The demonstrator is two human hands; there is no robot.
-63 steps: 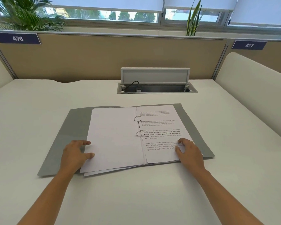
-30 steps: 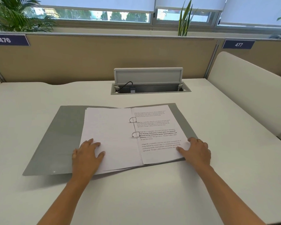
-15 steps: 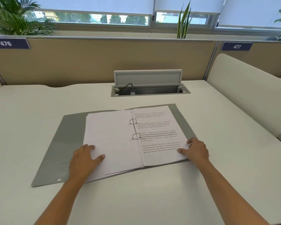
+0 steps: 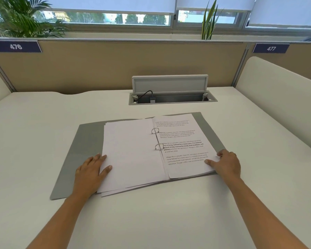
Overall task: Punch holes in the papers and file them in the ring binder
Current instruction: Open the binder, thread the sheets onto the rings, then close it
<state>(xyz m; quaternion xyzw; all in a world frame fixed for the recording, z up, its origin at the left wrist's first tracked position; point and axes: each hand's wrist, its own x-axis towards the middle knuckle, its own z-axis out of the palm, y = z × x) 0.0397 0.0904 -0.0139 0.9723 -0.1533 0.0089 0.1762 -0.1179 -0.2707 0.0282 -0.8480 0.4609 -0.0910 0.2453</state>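
Ring binder [image 4: 83, 159] lies spread flat on the bench [image 4: 169, 221], papers [image 4: 133, 155] on its two rings [image 4: 155, 130]. Our left hand [image 4: 90, 174] and right hand [image 4: 226, 165] press the outer page edges, grip relaxed, fingers straight.

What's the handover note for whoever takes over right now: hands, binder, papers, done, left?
Left hand: open, flat on the near-left corner of the blank-side white paper stack.
Right hand: open, fingers pressing the near-right corner of the printed white sheets.
Grey flat ring binder: lies open on the white desk; both paper piles sit on its two metal rings.
Done: papers punched and threaded.
Left: the left stack's near edges are fanned and overhang the cover; probably square them, then close the binder. Whether more sheets wait off-frame cannot be told.
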